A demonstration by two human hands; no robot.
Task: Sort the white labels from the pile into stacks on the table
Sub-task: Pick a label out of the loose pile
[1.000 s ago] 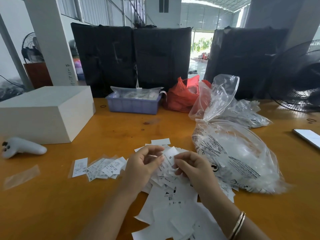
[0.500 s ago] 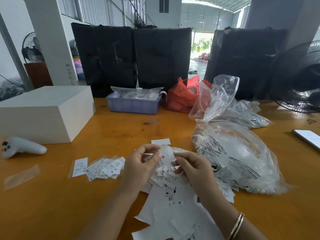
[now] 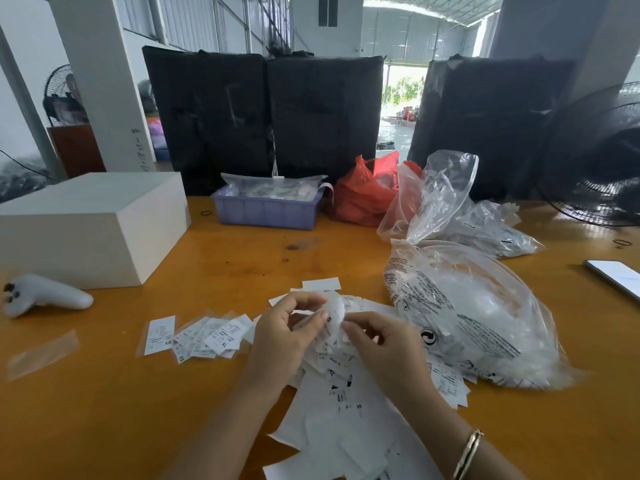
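1. Holding one curled label [image 3: 334, 311] marked S, pinched between left hand [image 3: 284, 337] and right hand [image 3: 384, 344], above the pile [image 3: 341, 424].
2. Sorted already: one small fanned stack [image 3: 207, 336] left of the hands on the table [image 3: 104, 410].
3. Left to sort: most of the near pile, likely more in the bag [image 3: 478, 317] to the right.

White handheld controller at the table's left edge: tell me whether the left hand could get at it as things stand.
Probably yes. The white handheld controller lies in the open on the orange table, nothing between it and the left hand. But that hand pinches a white label with the right hand.
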